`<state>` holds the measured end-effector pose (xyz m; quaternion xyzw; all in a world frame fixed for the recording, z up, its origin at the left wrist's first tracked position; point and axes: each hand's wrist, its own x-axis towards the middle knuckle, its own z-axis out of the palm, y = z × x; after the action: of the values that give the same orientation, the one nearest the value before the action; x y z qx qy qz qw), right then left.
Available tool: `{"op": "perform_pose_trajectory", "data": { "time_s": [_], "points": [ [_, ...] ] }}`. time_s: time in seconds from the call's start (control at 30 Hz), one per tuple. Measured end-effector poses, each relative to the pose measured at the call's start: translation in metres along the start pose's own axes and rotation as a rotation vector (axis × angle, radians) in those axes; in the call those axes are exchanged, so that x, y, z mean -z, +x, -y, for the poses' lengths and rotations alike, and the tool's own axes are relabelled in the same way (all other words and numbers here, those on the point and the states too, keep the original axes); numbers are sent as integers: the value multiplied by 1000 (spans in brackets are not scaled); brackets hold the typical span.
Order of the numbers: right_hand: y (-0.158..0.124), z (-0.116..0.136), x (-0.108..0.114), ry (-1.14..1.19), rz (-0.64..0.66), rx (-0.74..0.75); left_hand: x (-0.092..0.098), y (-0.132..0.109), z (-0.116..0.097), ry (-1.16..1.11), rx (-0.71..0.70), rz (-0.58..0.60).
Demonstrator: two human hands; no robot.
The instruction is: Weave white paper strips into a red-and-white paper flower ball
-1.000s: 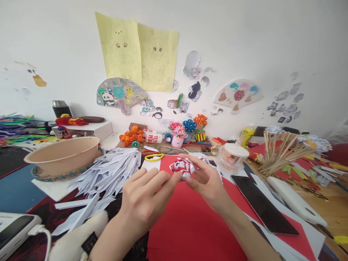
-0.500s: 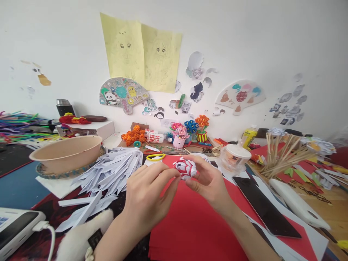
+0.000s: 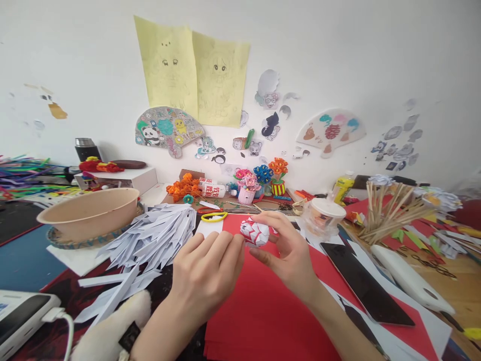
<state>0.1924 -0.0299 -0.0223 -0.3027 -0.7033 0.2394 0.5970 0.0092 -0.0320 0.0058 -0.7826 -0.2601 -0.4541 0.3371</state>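
Note:
A small rounded piece of folded paper (image 3: 254, 233), with red and white zigzag rows, is held above a stack of red paper (image 3: 263, 311). My right hand (image 3: 287, 248) grips its right side, fingers over the top and thumb below. At its left end, my left hand (image 3: 210, 260) is closed with curled fingers. Its fingertips are hidden, and I cannot make out what is between them. Left of my hands lies a heap of folded white paper strips (image 3: 150, 233). Yellow-handled scissors (image 3: 214, 217) rest just behind my left hand.
A pinkish basin (image 3: 88, 213) stands on the left, with a white device and cable (image 3: 56, 316) in front. On the right are a dark phone (image 3: 366, 283), a white power bank (image 3: 411, 278), a lidded cup (image 3: 326, 215) and wooden sticks (image 3: 387, 210). Small craft flowers (image 3: 263, 175) line the back.
My left fingers have curled in more, hiding their tips. The folded paper piece has turned slightly, showing more of its side. My right hand has barely shifted.

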Motion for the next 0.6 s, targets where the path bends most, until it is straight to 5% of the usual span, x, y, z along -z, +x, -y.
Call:
{"op": "perform_pose_trajectory", "data": {
  "time_s": [0.6],
  "points": [
    [1,2,0,96,-22,-47,-2,-4,-1,-179,169,-17]
  ]
}}
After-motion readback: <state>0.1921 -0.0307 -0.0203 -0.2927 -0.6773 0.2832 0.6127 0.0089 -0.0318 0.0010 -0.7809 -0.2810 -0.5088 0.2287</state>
